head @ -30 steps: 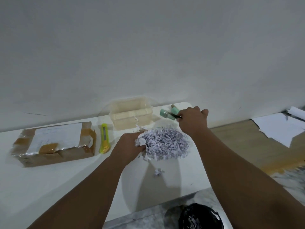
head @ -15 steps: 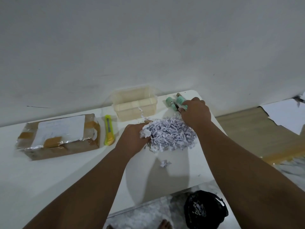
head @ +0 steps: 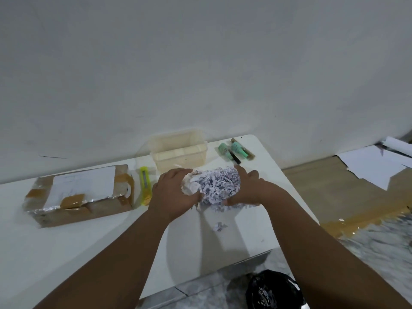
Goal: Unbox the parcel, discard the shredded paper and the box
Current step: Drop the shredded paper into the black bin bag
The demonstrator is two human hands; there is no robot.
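A heap of shredded paper [head: 219, 185] lies on the white table [head: 89, 246], cupped from both sides. My left hand [head: 172, 194] presses against its left side and my right hand [head: 248, 189] against its right side, fingers curled round the shreds. A small loose scrap of shredded paper [head: 219, 226] lies nearer to me. The taped cardboard box [head: 80, 195] with a white label rests at the left of the table. Green items [head: 233, 151] lie at the far right corner.
A yellow utility knife [head: 145, 185] lies between box and heap. A clear plastic container [head: 179, 152] stands by the wall. A black bin bag [head: 273, 291] with shreds sits on the floor below the table's edge. White sheets [head: 374, 167] lie on the floor, right.
My right hand has left the green items at the far corner and come back to the right side of the heap. Both hands now squeeze the shreds into a tighter clump.
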